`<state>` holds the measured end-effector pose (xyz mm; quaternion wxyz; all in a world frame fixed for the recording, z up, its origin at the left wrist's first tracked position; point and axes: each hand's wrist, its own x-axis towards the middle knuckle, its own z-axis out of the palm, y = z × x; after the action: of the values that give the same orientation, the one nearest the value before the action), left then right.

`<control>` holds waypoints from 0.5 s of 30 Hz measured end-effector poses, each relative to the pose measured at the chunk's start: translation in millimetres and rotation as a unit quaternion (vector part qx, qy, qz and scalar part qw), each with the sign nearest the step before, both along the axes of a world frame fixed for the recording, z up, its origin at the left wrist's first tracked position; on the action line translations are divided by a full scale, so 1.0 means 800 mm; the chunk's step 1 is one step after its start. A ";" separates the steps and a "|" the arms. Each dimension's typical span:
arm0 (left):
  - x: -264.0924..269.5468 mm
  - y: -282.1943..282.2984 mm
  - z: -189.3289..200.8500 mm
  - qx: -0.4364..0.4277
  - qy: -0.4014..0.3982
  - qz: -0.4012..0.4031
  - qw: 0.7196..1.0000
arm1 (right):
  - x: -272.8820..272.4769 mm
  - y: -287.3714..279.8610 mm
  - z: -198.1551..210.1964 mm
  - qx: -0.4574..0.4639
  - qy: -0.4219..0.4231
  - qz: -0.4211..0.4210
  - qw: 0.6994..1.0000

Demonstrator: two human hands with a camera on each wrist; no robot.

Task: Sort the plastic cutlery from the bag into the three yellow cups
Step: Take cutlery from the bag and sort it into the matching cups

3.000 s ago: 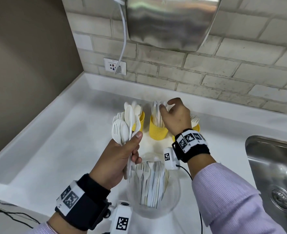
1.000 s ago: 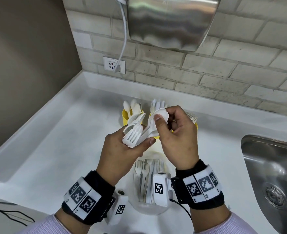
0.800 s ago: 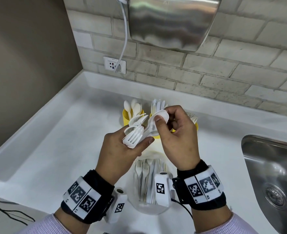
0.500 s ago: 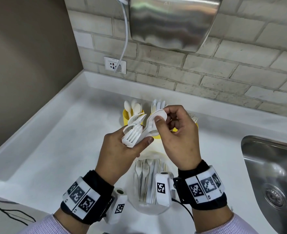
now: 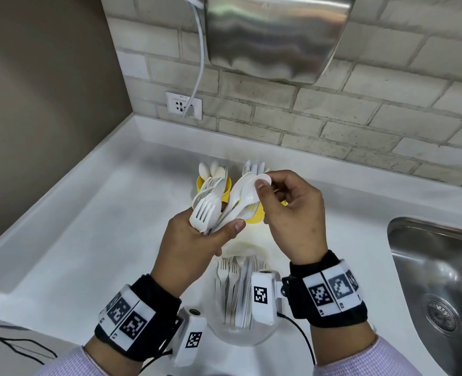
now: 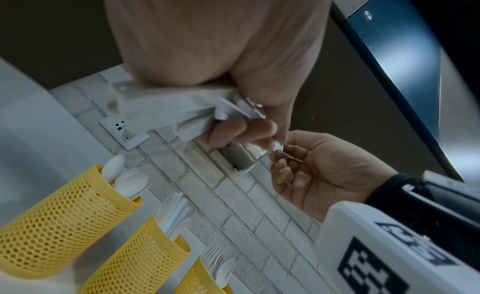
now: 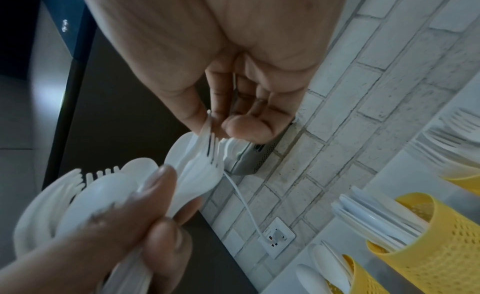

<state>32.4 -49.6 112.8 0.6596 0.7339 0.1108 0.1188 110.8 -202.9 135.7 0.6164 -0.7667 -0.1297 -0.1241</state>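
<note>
Plastic cutlery point(image 5: 210, 210) — a mixed fan of forks and spoons — sits mid-frame in the head view, clenched in the left hand point(image 5: 194, 248). The right hand point(image 5: 292, 218) pinches one spoon point(image 5: 251, 191) by its bowl tip. Probably feather-light, stiff but snappable, and slick, so gripping the handle would be safer. The yellow cups point(image 6: 59, 224) fill the left wrist view's lower left; the bag point(image 5: 240, 302) lies on the tabletop point(image 5: 88, 240), bottom centre.

Kitchenette: steel sink point(image 5: 438, 280), white counter point(image 5: 75, 240), brick-tiled wall point(image 5: 360, 118)
</note>
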 end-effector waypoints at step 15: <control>0.001 -0.003 0.007 -0.046 -0.003 -0.060 0.997 | 0.008 0.001 0.005 0.034 0.070 0.047 0.996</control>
<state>33.3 -52.0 118.8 0.6986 0.7080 0.0698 0.0762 116.9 -202.2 139.9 0.6551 -0.7449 -0.1181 -0.0454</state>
